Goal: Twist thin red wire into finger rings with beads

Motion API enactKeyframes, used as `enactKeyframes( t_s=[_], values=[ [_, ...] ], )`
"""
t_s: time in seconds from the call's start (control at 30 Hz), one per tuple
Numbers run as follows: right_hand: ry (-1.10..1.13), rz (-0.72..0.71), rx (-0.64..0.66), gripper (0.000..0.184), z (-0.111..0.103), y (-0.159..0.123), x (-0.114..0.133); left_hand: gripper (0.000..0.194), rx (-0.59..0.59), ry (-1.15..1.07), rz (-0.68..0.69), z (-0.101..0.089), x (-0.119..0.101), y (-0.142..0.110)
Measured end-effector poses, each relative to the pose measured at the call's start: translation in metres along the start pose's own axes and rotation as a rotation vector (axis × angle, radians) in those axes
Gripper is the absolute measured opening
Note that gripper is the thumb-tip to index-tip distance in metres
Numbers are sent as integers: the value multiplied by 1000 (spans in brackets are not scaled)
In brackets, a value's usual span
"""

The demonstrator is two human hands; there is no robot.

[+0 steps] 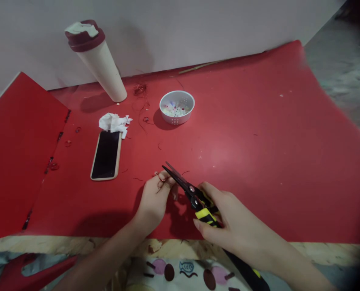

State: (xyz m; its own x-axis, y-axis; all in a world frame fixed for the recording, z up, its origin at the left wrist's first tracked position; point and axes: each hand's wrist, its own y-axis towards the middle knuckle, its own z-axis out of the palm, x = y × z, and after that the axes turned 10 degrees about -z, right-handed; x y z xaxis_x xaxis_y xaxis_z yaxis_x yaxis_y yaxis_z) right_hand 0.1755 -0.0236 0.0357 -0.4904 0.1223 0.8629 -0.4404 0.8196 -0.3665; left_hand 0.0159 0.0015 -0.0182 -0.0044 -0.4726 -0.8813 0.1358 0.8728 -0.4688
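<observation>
My right hand grips a pair of scissors with black and yellow handles. Their narrow dark blades point up and left, slightly parted, with the tips over my left fingers. My left hand is closed in a pinch on a thin dark red string, whose loops lie across the fingers. A small pale bit shows by the knuckle. The fingertips are partly behind the blades, so what else they hold is hidden.
On the red tabletop stand a perforated bowl of small beads and a tall lidded cup. A phone lies left beside crumpled tissue. Tangled thread and string scraps are scattered. A red board rises at left.
</observation>
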Motion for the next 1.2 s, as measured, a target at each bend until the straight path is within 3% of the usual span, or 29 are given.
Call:
enactKeyframes(
  t_s=[0.23,0.33,0.5,0.67,1.0,1.2],
  values=[
    [59,-3,-49,12,8,3,-4,43,9,-8,12,-3,-4,2],
    [213,-46,-65,14,8,2,-12,42,25,-7,31,-4,-5,1],
    [602,17,-59,46,1,-6,-25,38,55,-120,91,-4,-7,-3],
    [945,43,31,59,-2,-11,-29,29,27,-14,196,-6,-12,-11],
    [1264,101,210,59,2,-20,-32,16,-29,115,262,-3,-18,-16],
    [1364,9,407,66,15,-23,-41,15,-197,172,338,-3,-18,-18]
  ],
)
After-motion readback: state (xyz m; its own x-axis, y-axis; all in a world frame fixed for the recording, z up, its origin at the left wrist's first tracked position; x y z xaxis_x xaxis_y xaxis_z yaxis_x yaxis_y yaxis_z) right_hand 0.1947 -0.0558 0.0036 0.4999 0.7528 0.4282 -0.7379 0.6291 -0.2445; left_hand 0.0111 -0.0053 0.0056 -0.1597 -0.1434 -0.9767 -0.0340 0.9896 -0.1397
